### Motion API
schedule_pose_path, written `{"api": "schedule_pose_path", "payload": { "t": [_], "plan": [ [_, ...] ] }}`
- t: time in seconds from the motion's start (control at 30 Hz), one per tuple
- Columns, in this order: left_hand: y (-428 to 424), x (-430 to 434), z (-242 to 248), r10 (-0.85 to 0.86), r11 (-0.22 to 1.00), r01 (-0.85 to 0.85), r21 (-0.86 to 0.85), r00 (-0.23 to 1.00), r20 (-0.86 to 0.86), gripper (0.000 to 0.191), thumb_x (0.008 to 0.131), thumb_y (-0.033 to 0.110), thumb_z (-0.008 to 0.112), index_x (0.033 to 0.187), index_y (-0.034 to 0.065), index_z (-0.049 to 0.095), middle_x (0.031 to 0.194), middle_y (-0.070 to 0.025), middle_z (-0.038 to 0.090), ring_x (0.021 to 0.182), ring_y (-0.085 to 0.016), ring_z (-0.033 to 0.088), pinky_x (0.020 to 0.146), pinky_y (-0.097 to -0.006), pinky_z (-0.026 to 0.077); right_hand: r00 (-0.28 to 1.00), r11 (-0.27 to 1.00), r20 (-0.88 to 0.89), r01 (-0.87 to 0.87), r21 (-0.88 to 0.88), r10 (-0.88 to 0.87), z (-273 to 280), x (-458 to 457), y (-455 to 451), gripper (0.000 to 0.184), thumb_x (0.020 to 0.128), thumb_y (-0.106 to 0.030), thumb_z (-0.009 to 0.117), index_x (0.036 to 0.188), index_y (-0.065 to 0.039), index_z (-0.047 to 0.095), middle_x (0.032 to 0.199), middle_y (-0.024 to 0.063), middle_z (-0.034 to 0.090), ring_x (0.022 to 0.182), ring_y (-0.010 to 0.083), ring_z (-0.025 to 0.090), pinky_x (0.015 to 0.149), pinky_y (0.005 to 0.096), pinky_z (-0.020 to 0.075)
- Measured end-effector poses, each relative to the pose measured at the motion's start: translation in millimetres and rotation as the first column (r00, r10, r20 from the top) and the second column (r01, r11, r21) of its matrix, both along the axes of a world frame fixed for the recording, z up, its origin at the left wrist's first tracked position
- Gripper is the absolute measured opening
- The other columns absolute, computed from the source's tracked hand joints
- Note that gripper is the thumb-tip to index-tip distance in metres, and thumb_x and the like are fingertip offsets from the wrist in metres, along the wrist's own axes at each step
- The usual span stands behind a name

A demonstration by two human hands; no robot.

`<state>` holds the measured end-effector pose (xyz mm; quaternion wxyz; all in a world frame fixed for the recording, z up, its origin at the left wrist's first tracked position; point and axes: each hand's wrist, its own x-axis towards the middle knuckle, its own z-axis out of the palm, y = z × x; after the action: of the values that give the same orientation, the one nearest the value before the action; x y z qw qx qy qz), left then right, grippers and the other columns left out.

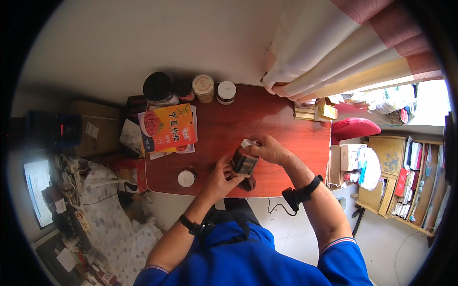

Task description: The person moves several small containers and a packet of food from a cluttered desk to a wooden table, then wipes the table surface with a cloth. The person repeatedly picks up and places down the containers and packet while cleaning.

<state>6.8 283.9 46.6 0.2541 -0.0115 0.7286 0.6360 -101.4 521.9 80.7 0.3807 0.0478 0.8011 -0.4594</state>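
My left hand [222, 180] holds the lower part of a dark jar with a printed label [244, 163], tilted above the red-brown wooden table [229, 121]. On the jar's white lid [249, 143] are the fingers of my right hand [269, 149]; whether the lid is loose cannot be seen. A dark reddish object [247, 184], partly hidden by the left hand and jar, lies near the table's front edge. To the left of my left hand stands a small jar with a white lid [186, 178].
Several jars [203, 88] line the wall side. An orange and yellow printed pouch [168, 127] lies on papers at the left. Small boxes [315, 110] sit at the back right corner, by the curtain [311, 46]. A red chair [356, 128] and an open wooden cabinet [400, 178] are on the right.
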Motion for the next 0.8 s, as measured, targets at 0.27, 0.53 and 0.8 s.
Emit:
{"api": "schedule_pose_path", "payload": {
  "t": [0.27,0.53,0.8],
  "plan": [
    [-69.1,50.8,1.0,0.048,0.977,-0.046,-0.21,0.999,0.003,0.06,0.099,0.01,0.075,0.15,0.0014,0.045,0.126,-0.0215,0.071,0.115,-0.029,0.071,0.1,-0.0387,0.057,0.866,0.852,-0.478,0.135,0.506,0.146,-61.4,-63.8,-5.4,0.077,0.079,-0.045,0.085,0.135,-0.001,0.056,0.13,0.0328,0.06,0.119,0.0481,0.063,0.1,0.0533,0.0558],
    [-115.0,90.8,21.9,0.121,0.943,-0.099,-0.319,0.991,0.049,0.05,0.101,0.007,0.071,0.146,0.0017,0.051,0.125,-0.0185,0.074,0.115,-0.028,0.074,0.098,-0.038,0.059,0.816,0.827,-0.566,0.236,0.511,0.118,-95.7,-133.9,-19.0,0.07,0.082,-0.03,0.084,0.137,-0.003,0.052,0.137,0.0311,0.057,0.122,0.05,0.06,0.103,0.0549,0.0552],
    [-135.0,103.1,18.7,0.261,0.911,-0.246,-0.33,0.965,0.0,0.044,0.098,0.003,0.071,0.139,0.0022,0.058,0.118,-0.0165,0.076,0.109,-0.026,0.075,0.098,-0.0378,0.058,0.838,0.761,-0.533,0.27,0.591,0.116,-101.6,-150.7,-31.2,0.071,0.082,-0.03,0.086,0.138,-0.002,0.053,0.132,0.0286,0.058,0.125,0.0463,0.06,0.105,0.0538,0.0539]
  ]
}}
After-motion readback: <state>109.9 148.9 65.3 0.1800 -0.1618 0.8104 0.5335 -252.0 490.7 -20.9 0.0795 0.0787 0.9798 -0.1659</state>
